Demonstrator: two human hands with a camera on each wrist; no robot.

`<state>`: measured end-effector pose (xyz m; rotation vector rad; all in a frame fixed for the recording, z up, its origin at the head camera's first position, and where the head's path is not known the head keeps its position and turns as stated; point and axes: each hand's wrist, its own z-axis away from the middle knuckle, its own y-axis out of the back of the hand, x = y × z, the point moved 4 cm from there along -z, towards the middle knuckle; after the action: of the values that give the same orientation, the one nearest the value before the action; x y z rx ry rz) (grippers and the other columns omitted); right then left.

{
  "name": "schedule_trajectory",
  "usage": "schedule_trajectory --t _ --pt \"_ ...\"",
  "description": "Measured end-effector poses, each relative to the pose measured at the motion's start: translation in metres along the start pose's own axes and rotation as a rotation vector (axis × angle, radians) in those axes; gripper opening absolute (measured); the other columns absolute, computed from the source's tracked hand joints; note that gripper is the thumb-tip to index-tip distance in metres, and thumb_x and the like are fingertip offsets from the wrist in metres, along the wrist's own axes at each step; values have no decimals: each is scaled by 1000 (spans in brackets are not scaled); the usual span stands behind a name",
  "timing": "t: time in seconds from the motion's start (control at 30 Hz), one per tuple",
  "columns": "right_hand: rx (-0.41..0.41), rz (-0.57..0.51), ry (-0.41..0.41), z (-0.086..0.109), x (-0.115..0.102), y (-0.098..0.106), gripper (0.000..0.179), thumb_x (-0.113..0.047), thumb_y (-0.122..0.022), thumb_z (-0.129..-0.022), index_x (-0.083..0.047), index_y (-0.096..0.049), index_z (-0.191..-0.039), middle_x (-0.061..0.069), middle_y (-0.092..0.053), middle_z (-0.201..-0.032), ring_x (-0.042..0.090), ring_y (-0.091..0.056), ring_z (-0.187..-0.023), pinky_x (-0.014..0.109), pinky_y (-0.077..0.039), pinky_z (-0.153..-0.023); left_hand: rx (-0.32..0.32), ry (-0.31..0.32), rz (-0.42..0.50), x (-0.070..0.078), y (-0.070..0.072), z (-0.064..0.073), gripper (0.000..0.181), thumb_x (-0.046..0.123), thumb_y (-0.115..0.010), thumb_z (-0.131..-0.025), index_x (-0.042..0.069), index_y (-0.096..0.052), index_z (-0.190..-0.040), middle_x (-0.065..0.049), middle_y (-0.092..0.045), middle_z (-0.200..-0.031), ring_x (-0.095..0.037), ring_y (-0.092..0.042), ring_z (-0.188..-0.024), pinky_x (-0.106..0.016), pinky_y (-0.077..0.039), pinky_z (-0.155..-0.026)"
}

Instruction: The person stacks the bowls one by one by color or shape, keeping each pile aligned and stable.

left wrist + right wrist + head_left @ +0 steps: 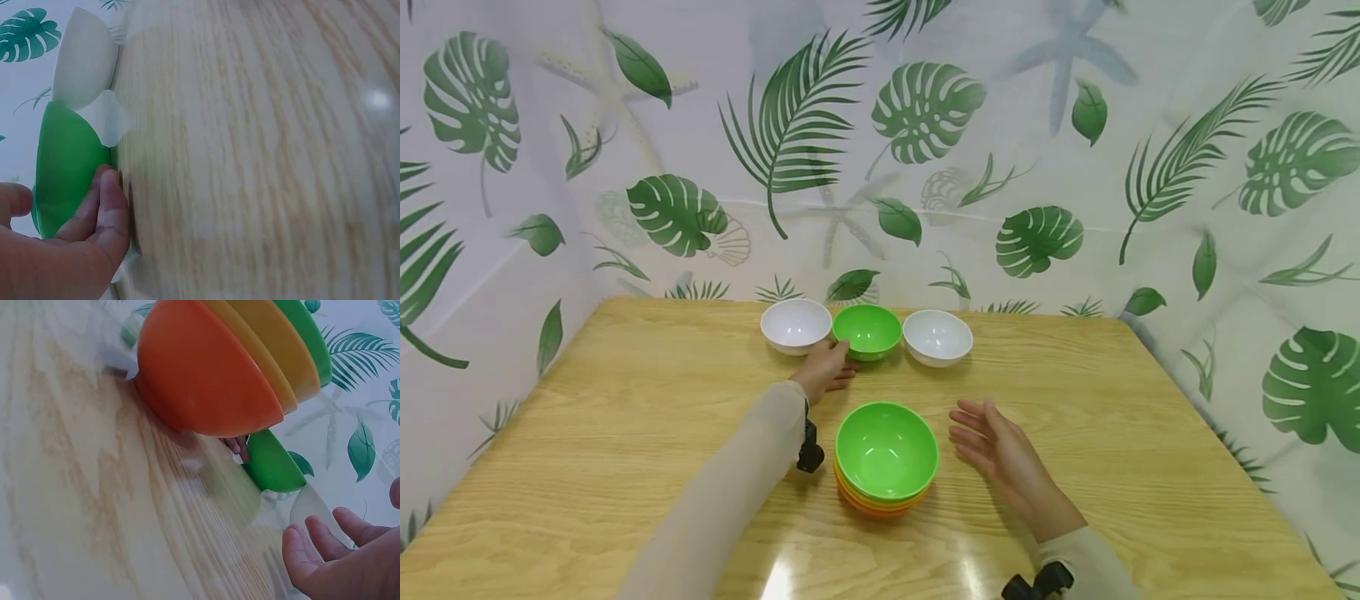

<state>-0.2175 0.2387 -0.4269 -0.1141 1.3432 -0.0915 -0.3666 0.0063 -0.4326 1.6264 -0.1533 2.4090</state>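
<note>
While the left grip (825,369) pinches it, the green bowl (868,329) sits forward-right.

1. Bowl stack (886,457): smooth, glossy, plastic-looking.
2. Green bowl (868,332) and white bowls (937,337) behind the stack: equally glossy.
3. Tabletop (632,379) beneath the stack: shiny, wood-grained.
4. Backdrop (955,187) beyond the stack: matt, cloth-like.

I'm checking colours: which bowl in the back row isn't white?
The middle one, a round green bowl at the left hand; both its neighbours are round white bowls.
</note>
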Motion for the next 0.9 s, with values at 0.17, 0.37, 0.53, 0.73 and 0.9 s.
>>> schedule_trajectory --t 0.17,0.37,0.53,0.73,0.9 --pt "-20 -49 -14 -4 2 -4 66 -46 -24 -104 3 -27 -148 22 -35 -149 23 -53 -121 31 -47 -99 8 8 -8 -2 2 0 54 32 -33 -105 3 -20 -149 -17 -58 -109 -15 -55 -74 -27 -50 -69" --pt "-53 -55 -22 -10 0 -8 69 -50 -25 -103 1 -25 -149 22 -31 -151 26 -47 -128 31 -44 -102 10 0 30 -3 2 -3 56 29 -33 -105 4 -15 -151 -19 -58 -111 -17 -57 -79 -26 -51 -70" --pt "-59 -51 -33 -16 -2 -13 64 -45 -22 -105 0 -27 -149 22 -31 -151 27 -47 -128 30 -46 -100 2 5 77 -3 2 -6 54 25 -34 -104 8 -16 -152 -17 -58 -105 -15 -58 -77 -25 -51 -72" --pt "-56 -39 -38 -21 -2 -17 65 -46 -22 -104 1 -27 -148 23 -33 -150 21 -53 -121 29 -48 -97 -3 13 103 -4 0 -6 50 22 -34 -104 8 -20 -150 -14 -58 -98 -14 -56 -74 -22 -49 -68" --pt "-49 -50 -42 -25 -1 -17 61 -41 -19 -106 1 -28 -148 24 -33 -150 26 -49 -125 30 -48 -98 -14 5 119 -5 -1 -6 49 23 -34 -104 8 -22 -150 -14 -59 -101 -14 -57 -77 -22 -49 -68"
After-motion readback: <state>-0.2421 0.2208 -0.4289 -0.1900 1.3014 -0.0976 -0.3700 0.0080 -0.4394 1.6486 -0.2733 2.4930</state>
